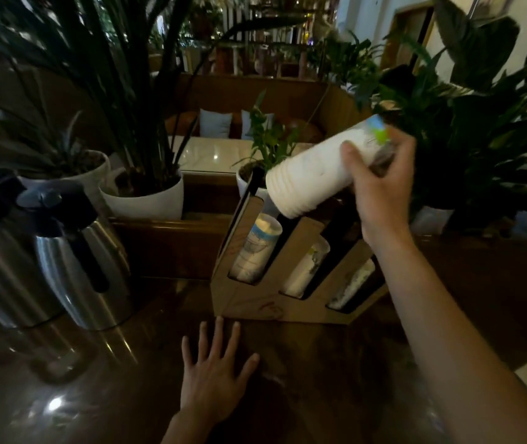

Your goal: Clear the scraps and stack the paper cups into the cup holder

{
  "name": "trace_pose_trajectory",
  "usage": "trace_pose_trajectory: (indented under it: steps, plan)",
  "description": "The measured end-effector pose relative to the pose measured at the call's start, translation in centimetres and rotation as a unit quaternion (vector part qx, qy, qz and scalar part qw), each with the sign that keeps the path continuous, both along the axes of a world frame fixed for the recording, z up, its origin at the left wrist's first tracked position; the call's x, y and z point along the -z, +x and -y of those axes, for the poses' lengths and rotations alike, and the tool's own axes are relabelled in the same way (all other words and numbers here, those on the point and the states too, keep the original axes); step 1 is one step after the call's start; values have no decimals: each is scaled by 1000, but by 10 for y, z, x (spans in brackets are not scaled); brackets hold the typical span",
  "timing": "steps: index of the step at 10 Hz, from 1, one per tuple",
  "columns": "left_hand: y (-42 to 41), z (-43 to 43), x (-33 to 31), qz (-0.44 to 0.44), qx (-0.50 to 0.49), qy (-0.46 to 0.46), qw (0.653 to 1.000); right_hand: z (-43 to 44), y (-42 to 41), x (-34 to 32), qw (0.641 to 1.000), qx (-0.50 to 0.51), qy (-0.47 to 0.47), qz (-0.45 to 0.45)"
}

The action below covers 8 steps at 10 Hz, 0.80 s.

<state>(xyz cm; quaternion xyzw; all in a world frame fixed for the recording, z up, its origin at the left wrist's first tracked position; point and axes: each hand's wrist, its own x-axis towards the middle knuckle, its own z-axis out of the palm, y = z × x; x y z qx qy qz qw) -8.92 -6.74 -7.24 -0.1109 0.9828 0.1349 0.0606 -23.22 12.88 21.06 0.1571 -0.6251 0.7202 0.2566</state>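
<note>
A brown wooden cup holder (255, 306) with three slanted slots stands on the dark wooden table. Each slot holds white paper cups: left slot (257, 249), middle slot (307, 267), right slot (355, 283). My right hand (380, 184) grips a stack of white paper cups (310, 174) tilted above the holder, its rims pointing down-left toward the top of the slots. My left hand (214, 373) lies flat on the table in front of the holder, fingers spread, holding nothing.
Two steel thermos jugs (79, 261) with black handles stand at the left. White plant pots (146, 193) sit behind on a ledge, and large leafy plants (480, 129) crowd the right. A booth with cushions lies beyond.
</note>
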Motion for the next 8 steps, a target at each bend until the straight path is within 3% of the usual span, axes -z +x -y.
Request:
trace_pose_trajectory:
  steps: [1, 3, 4, 5, 6, 7, 8]
  plan:
    - [1, -1, -1, -5, -3, -9, 1000, 16, -15, 11, 989, 2, 146, -13]
    - [0, 0, 3, -11, 1, -5, 1000, 37, -16, 36, 926, 29, 372, -53]
    - [1, 1, 6, -20, 4, -10, 1000, 43, -8, 38, 878, 16, 476, -46]
    - [1, 3, 10, -19, 15, -18, 1000, 47, -3, 37, 793, 12, 606, -56]
    - [1, 4, 8, -20, 20, -23, 999, 52, 2, 31, 738, 16, 672, -64]
    - [0, 5, 7, -19, 22, -20, 999, 51, 11, 24, 721, 3, 692, -13]
    - [0, 2, 5, -8, 31, -14, 999, 38, 32, 22, 839, -31, 542, -25]
